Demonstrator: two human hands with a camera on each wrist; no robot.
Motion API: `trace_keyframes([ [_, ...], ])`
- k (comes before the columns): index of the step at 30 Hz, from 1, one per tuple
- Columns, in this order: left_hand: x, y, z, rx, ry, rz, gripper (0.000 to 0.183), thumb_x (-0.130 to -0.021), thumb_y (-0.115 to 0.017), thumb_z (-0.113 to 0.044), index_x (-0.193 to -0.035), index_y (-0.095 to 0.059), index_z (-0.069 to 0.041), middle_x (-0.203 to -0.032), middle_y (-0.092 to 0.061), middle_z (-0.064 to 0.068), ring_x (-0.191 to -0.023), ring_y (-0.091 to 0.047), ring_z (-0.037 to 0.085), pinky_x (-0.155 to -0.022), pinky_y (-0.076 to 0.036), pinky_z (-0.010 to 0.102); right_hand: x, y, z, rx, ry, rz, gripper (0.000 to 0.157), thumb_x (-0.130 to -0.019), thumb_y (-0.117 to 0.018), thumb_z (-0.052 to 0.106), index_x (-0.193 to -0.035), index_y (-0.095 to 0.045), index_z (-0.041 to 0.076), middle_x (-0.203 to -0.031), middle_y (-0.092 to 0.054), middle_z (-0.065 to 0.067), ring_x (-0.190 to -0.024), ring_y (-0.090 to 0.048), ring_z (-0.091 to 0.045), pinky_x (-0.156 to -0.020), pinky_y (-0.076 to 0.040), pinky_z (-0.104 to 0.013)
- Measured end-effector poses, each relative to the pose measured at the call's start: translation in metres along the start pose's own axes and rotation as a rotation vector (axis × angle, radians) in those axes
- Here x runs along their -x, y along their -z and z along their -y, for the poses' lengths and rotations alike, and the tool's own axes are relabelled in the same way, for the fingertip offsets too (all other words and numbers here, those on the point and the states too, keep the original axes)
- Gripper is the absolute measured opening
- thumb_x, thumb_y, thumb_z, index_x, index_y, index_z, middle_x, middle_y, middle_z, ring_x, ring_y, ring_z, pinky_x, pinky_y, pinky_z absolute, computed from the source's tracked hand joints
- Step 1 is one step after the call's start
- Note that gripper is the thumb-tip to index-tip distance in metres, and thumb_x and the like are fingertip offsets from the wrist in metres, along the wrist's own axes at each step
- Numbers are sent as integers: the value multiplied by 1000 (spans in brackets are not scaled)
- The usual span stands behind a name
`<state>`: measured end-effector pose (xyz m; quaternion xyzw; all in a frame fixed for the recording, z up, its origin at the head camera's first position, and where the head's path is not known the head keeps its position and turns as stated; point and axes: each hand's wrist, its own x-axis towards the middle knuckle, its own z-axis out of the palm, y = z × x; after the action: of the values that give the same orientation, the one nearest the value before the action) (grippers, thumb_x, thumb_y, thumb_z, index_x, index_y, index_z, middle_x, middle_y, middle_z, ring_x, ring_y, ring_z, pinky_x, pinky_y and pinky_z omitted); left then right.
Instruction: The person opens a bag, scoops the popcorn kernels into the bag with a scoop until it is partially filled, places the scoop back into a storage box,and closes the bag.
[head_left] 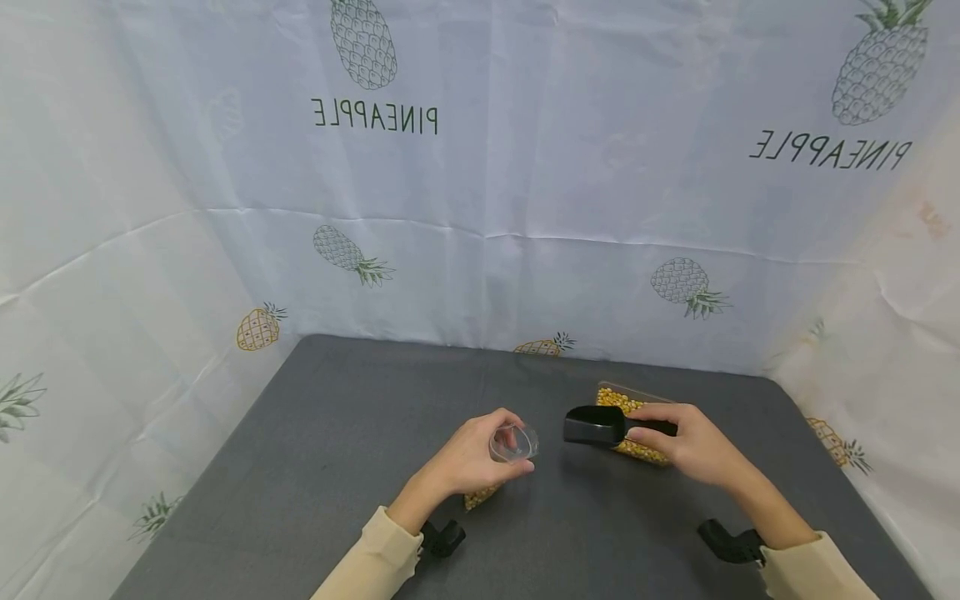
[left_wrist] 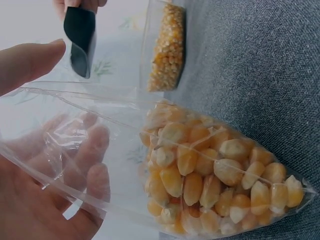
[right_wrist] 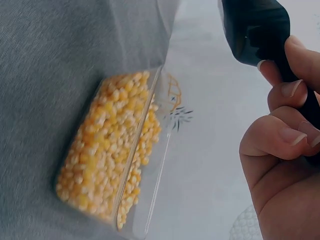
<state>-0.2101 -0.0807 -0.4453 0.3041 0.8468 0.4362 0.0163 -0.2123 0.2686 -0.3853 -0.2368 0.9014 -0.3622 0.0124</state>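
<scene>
My left hand (head_left: pixel 474 457) holds a clear plastic bag (left_wrist: pixel 120 150) near its mouth, fingers and thumb curved around the spread opening. Yellow corn kernels (left_wrist: pixel 215 175) fill the lower part of the bag, close over the table in the left wrist view. To the right, my right hand (head_left: pixel 693 442) grips a black scoop (head_left: pixel 592 427) by its handle, with the scoop's bowl pointing left toward the bag. Behind and below the scoop stands a clear rectangular container (right_wrist: pixel 137 145) of corn kernels (right_wrist: pixel 102 150), partly covered by the right hand and scoop in the head view.
The dark grey table (head_left: pixel 375 400) spreads under everything. White curtains (head_left: pixel 480 167) with pineapple prints enclose its back and sides. Black camera mounts sit at both wrists, the left mount (head_left: pixel 442 539) and the right mount (head_left: pixel 731 543).
</scene>
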Motion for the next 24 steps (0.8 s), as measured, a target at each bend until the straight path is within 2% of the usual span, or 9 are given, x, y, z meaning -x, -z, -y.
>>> trace_keyframes([
  [4, 0, 0, 0, -1, 0, 0, 48, -91, -77, -41, -126, -61, -12, -98, -63, -1, -86, -58, 5, -75, -54, 25, 2, 4, -6, 26, -3, -7, 33, -100, -67, 21, -125, -70, 1, -125, -67, -20, -120, -58, -47, -88, -52, -59],
  [11, 0, 0, 0, -9, 7, -2, 48, -91, -77, -42, -126, -61, -13, -97, -62, -4, -86, -58, 5, -75, -54, 25, 6, 11, -15, 66, 4, -34, 31, -100, -67, 19, -123, -70, -1, -126, -66, -25, -123, -53, -53, -92, -47, -66],
  [18, 0, 0, 1, -14, 8, -4, 48, -91, -77, -42, -126, -61, -12, -97, -61, -4, -86, -58, 5, -75, -54, 25, 10, 19, -21, 105, 2, -59, 31, -100, -67, 19, -123, -70, -2, -126, -64, -28, -115, -59, -49, -84, -52, -61],
  [24, -1, 0, 1, -1, 14, -1, 48, -91, -76, -42, -126, -61, -12, -97, -61, -4, -86, -58, 5, -75, -54, 24, 13, 25, -30, 127, -24, -60, 32, -100, -66, 18, -124, -69, -3, -125, -64, -28, -113, -60, -48, -83, -52, -60],
])
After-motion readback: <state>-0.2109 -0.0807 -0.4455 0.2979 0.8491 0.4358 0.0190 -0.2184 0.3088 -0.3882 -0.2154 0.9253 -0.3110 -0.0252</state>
